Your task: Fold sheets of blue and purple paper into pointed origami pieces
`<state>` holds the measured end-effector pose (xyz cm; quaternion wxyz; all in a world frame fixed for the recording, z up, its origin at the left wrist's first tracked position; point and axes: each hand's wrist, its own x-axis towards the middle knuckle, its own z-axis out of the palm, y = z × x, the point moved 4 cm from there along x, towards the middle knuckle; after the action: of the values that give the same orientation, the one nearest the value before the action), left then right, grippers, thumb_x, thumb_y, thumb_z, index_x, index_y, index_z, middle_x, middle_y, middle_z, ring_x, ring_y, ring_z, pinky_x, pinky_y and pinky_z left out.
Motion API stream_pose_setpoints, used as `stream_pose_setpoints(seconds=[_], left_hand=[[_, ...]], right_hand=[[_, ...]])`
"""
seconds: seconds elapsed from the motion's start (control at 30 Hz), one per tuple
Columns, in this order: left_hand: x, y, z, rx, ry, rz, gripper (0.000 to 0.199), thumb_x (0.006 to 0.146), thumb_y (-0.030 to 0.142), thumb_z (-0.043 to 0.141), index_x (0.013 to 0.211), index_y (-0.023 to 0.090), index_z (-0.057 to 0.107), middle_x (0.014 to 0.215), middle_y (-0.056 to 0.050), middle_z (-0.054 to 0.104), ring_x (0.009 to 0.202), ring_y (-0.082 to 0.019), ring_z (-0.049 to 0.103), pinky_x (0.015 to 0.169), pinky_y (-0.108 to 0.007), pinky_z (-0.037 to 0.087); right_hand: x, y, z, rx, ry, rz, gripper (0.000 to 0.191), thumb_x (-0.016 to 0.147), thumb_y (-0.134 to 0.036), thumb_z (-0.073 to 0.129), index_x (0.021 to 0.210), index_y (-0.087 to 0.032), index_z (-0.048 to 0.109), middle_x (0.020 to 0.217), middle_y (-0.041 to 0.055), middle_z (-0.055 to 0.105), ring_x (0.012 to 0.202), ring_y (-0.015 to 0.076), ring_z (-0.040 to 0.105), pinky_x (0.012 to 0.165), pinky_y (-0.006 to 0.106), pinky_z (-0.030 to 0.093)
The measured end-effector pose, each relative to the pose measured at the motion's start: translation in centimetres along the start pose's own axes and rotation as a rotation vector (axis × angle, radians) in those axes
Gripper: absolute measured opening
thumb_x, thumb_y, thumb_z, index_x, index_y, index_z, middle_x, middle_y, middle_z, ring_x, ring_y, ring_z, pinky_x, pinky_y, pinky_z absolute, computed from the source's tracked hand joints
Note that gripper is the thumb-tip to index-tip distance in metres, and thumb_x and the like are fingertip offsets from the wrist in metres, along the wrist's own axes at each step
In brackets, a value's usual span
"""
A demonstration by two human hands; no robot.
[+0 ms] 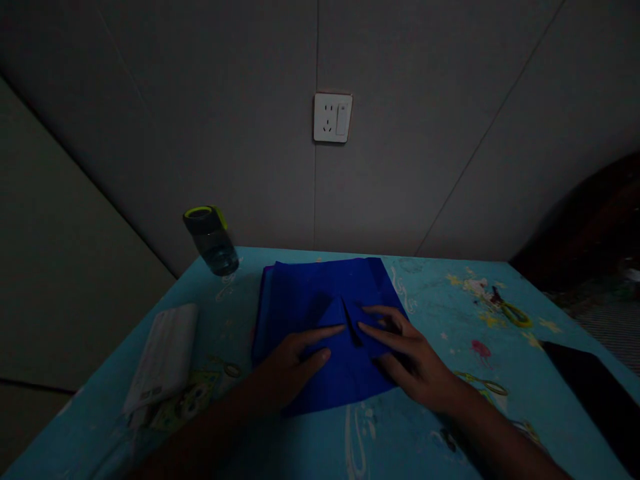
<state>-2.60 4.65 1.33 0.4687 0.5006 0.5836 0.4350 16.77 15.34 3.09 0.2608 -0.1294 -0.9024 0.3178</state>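
A sheet of dark blue paper [320, 283] lies in front of me, with a raised fold and a narrow dark gap near its middle. My left hand [300, 360] rests on the paper's lower left part, index finger stretched toward the fold and thumb apart below it. From the right, my right hand [407, 353] touches the paper with spread fingers, their tips by the gap. Neither hand grips anything that I can see. Under the paper's left edge, a strip of other blue and purple sheets shows. The light is dim.
The table's light blue patterned cover [280, 453] reaches the wall, which has a socket [333, 118]. A water bottle [213, 241] stands at back left, a white power bank-like box [163, 357] nearer. Yellow-green-handled pliers or cutters [513, 313] and a black flat object [595, 387] lie right.
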Motion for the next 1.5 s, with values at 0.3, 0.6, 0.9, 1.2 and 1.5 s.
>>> stream_pose_setpoints(seconds=[0.3,0.6,0.9,1.2,1.5], left_hand=[[0.4,0.0,-0.3,0.066,0.061,0.024,0.037,0.086,0.035,0.060,0.122,0.034,0.065,0.133,-0.002,0.061,0.125,-0.029,0.053,0.109,-0.048,0.037],[1.1,-0.4,0.1,0.429,0.185,0.295,0.032,0.086,0.027,0.058,0.116,0.027,0.070,0.136,-0.009,0.055,0.123,-0.029,0.053,0.109,-0.042,0.039],[1.2,-2.5,0.5,0.733,0.184,0.514,0.034,0.092,0.022,0.051,0.125,0.020,0.060,0.149,-0.014,0.038,0.136,-0.029,0.041,0.110,-0.046,0.040],[1.2,-1.7,0.3,0.799,0.236,0.541,0.030,0.095,0.019,0.045,0.120,0.018,0.062,0.142,-0.014,0.049,0.127,-0.024,0.053,0.105,-0.040,0.047],[1.3,-1.3,-0.5,0.540,0.284,0.304,0.044,0.088,0.024,0.056,0.132,0.022,0.052,0.118,-0.008,0.069,0.105,-0.021,0.067,0.091,-0.036,0.055]], right_hand=[[0.0,0.8,1.8,-0.127,0.027,0.000,0.046,0.092,-0.025,0.055,0.137,-0.034,0.051,0.148,0.0091,0.035,0.132,0.0277,0.043,0.104,0.047,0.044],[0.3,0.7,2.8,-0.374,0.086,0.004,0.044,0.092,-0.025,0.056,0.136,-0.030,0.054,0.140,0.0148,0.043,0.122,0.0299,0.052,0.095,0.049,0.052],[0.1,1.5,3.3,-0.370,0.039,0.045,0.042,0.091,-0.027,0.058,0.133,-0.026,0.057,0.139,0.0156,0.047,0.123,0.0310,0.052,0.097,0.050,0.050],[-0.1,2.2,2.9,-0.202,0.115,0.082,0.034,0.094,-0.019,0.050,0.127,-0.026,0.061,0.133,0.0116,0.051,0.120,0.0244,0.054,0.100,0.044,0.048],[0.3,2.5,2.2,-0.058,0.160,0.246,0.030,0.092,-0.024,0.056,0.122,-0.021,0.059,0.106,0.0081,0.064,0.095,0.0206,0.063,0.086,0.035,0.051]])
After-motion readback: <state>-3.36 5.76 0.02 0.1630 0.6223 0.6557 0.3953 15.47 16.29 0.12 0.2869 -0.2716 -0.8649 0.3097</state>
